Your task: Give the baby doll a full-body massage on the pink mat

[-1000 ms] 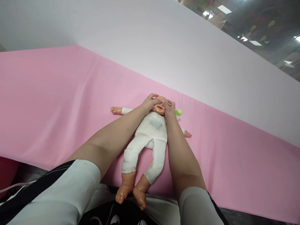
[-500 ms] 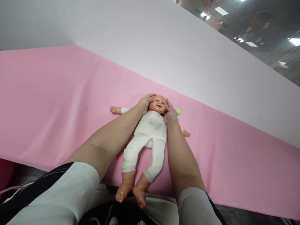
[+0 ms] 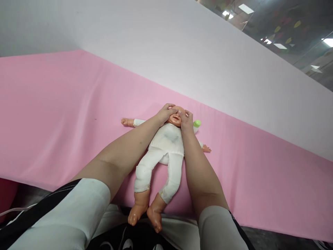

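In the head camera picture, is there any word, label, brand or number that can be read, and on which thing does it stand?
None can be read.
The doll, the pink sheet and the green-capped object carry no text.
The white shapes on the dark clothing at the bottom edge are cut off; whether they are letters cannot be told.
The left hand and right hand cover the doll's eyes.

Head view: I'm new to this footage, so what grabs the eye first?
A baby doll in white clothes lies face up on the pink sheet, mid-frame. The left hand and right hand press over its face. A small green-capped object sits beside its head.
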Demonstrator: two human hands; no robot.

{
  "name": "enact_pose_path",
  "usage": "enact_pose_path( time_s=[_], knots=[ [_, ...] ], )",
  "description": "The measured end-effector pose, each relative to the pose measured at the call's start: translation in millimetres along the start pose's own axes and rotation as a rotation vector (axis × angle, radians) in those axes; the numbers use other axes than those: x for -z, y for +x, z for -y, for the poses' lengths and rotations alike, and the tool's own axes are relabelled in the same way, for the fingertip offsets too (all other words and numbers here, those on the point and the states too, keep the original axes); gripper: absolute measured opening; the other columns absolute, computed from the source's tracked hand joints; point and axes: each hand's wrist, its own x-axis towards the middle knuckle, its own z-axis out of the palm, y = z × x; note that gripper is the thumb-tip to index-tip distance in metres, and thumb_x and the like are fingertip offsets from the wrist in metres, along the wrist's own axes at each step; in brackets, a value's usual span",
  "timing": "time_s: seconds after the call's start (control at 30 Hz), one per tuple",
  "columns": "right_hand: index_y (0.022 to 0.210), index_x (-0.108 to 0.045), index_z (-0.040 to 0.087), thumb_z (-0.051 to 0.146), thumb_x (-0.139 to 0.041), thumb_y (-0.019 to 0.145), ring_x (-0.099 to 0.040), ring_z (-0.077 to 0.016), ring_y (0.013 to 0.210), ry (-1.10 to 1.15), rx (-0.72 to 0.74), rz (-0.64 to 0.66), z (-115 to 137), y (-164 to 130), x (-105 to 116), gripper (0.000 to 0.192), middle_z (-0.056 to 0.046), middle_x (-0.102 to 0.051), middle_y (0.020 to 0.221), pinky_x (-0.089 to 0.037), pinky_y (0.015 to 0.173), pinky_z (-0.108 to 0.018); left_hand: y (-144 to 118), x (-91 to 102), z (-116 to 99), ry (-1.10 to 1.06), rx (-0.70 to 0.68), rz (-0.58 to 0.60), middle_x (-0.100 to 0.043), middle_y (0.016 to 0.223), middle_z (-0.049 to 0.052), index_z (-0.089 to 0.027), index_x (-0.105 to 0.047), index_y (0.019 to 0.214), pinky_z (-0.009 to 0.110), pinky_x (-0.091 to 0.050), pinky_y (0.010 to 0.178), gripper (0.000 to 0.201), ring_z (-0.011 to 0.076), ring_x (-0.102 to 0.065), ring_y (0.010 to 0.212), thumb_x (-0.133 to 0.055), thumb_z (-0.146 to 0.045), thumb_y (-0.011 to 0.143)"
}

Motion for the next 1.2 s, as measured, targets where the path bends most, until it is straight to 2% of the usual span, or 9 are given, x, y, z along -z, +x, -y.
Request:
enact_pose_path(
  time_s=[0.13,0.27,0.4,0.53,0.7,0.93,1.1,1.2],
  knots=[
    [0.122,-0.055,0.028,0.059,-0.077,0.085,-0.073,-0.0222,0.107,-0.033,0.019,-0.009,-5,5,2,0.053,-0.002,-0.070,0.115,-0.058,0.106,-0.046,5,1.7,2,0.040,-0.025,-0.013,-0.071,0.100,0.005,-0.022,-0.062,0.119,0.040,-0.057,0.094,0.046,0.0232,-0.070,0.093,-0.078,-0.032,0.077],
    [0.123,-0.058,0.028,0.055,-0.068,0.090,-0.071,-0.0221,0.114,0.103,0.033,0.035,-9,3,1,0.044,-0.002,-0.071,0.118,-0.057,0.109,-0.048,8,5.1,2,-0.025,-0.004,-0.026,-0.072,0.102,0.006,-0.021,-0.066,0.117,0.041,-0.057,0.098,0.038,0.0242,-0.070,0.098,-0.069,-0.026,0.079],
    [0.127,-0.060,0.027,0.045,-0.070,0.086,-0.071,-0.0225,0.117,0.311,0.013,0.084,-9,-4,1,0.046,-0.004,-0.071,0.127,-0.057,0.109,-0.050,8,9.7,2,-0.081,0.014,-0.034,-0.073,0.103,0.007,-0.021,-0.068,0.119,0.042,-0.058,0.097,0.042,0.0258,-0.071,0.099,-0.067,-0.024,0.077],
    [0.133,-0.061,0.027,0.039,-0.076,0.080,-0.070,-0.0236,0.120,0.368,-0.039,0.117,-5,-7,2,0.057,-0.005,-0.069,0.136,-0.057,0.110,-0.052,7,12.0,2,-0.070,0.010,-0.020,-0.074,0.110,0.009,-0.021,-0.066,0.124,0.044,-0.058,0.099,0.050,0.0273,-0.071,0.104,-0.071,-0.027,0.075],
    [0.130,-0.059,0.027,0.040,-0.088,0.071,-0.072,-0.0236,0.115,0.315,-0.036,0.100,1,-8,-1,0.067,-0.005,-0.067,0.134,-0.059,0.109,-0.050,2,8.9,1,-0.028,-0.001,0.055,-0.073,0.111,0.009,-0.019,-0.060,0.129,0.044,-0.057,0.100,0.065,0.0270,-0.072,0.103,-0.079,-0.027,0.067],
    [0.127,-0.054,0.027,0.048,-0.091,0.070,-0.074,-0.0230,0.106,0.139,-0.006,0.001,3,-7,-10,0.071,-0.006,-0.065,0.129,-0.064,0.096,-0.041,1,1.5,-2,0.033,0.023,0.025,-0.072,0.096,0.006,-0.020,-0.061,0.118,0.042,-0.058,0.089,0.053,0.0237,-0.071,0.087,-0.080,-0.025,0.069],
    [0.126,-0.058,0.025,0.061,-0.076,0.084,-0.074,-0.0231,0.108,-0.018,0.049,-0.039,-5,3,-6,0.058,-0.006,-0.069,0.122,-0.061,0.099,-0.042,10,0.5,7,0.041,-0.054,0.036,-0.072,0.093,0.004,-0.018,-0.064,0.111,0.039,-0.058,0.091,0.037,0.0205,-0.070,0.086,-0.076,-0.036,0.080],
    [0.126,-0.060,0.024,0.060,-0.059,0.095,-0.070,-0.0218,0.120,-0.088,0.140,-0.019,-13,6,0,0.048,-0.007,-0.071,0.126,-0.057,0.106,-0.041,16,4.0,14,0.151,-0.121,-0.027,-0.075,0.104,0.006,-0.018,-0.066,0.117,0.038,-0.056,0.099,0.035,0.0216,-0.071,0.098,-0.066,-0.038,0.089]
  ],
)
